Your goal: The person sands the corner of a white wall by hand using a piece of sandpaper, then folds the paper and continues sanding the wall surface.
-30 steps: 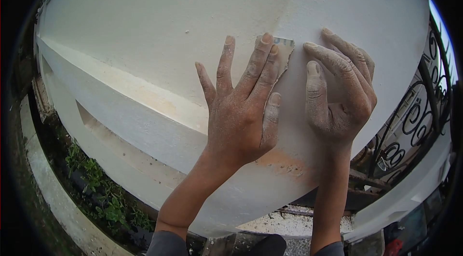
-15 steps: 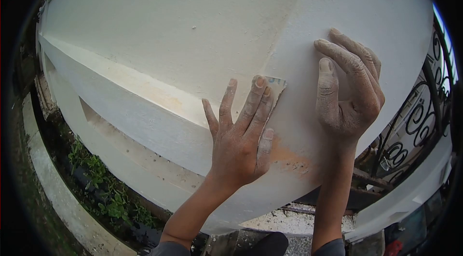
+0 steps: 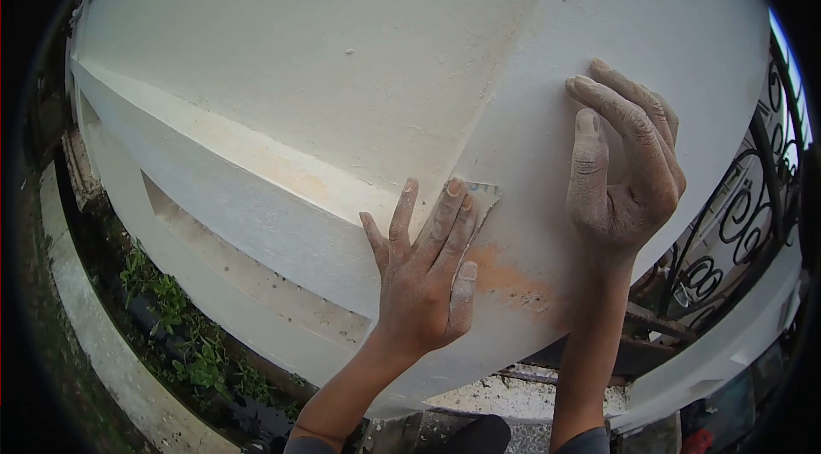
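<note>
My left hand (image 3: 419,274) presses a worn piece of sandpaper (image 3: 486,196) against the white wall, close to the corner where two faces meet. Its fingers are spread over the sheet and cover most of it; a torn edge shows beyond the fingertips. The white wall (image 3: 359,103) has an orange-brown bare patch (image 3: 505,274) just right of my left thumb. Higher up on the right, my right hand (image 3: 629,155) leans on the wall face with curled fingers, thumb apart, holding nothing. Pale dust coats both hands.
A ledge (image 3: 231,142) juts out along the wall's left side. Below it lie a ditch with green plants (image 3: 201,368) and a concrete kerb (image 3: 111,326). Black scrolled ironwork (image 3: 744,215) stands at the right. A red item (image 3: 697,441) lies at the bottom right.
My left hand has slid down the wall with the sandpaper, toward the orange-brown patch. My right hand stays nearly in place, with a slight shift in the view.
</note>
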A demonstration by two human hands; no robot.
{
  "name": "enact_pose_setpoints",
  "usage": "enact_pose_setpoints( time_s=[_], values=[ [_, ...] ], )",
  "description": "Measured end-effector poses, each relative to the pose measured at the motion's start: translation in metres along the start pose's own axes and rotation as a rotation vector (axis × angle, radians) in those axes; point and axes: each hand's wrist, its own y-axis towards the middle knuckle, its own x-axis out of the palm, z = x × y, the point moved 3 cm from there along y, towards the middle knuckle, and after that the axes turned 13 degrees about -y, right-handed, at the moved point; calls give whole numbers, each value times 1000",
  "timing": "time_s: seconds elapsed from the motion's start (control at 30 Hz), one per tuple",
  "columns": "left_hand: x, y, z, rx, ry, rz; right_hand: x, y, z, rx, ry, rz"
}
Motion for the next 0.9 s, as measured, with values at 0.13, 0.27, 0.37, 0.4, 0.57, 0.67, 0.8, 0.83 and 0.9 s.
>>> enact_pose_setpoints(
  time_s=[0.13,0.27,0.37,0.4,0.57,0.67,0.8,0.83,0.9],
  values=[
    [-7,59,8,116,48,89,-1,0,0,-11,-7,-6],
    [-6,27,3,28,27,75,0,-1,2,-30,6,9],
    [-9,11,1,-5,87,8,1,-2,3,-5,21,20],
    [-9,20,3,37,58,39,0,-2,2,-7,17,19],
    [-13,50,3,88,-10,65,-1,0,1,-5,16,18],
    [-12,11,0,1,4,2,-1,0,1,-17,11,14],
    [-12,39,6,68,26,35,-1,0,0,5,12,10],
    [-12,50,7,85,24,53,-1,0,0,7,13,11],
    [-11,64,11,118,19,87,-1,1,-1,5,11,5]
  ],
)
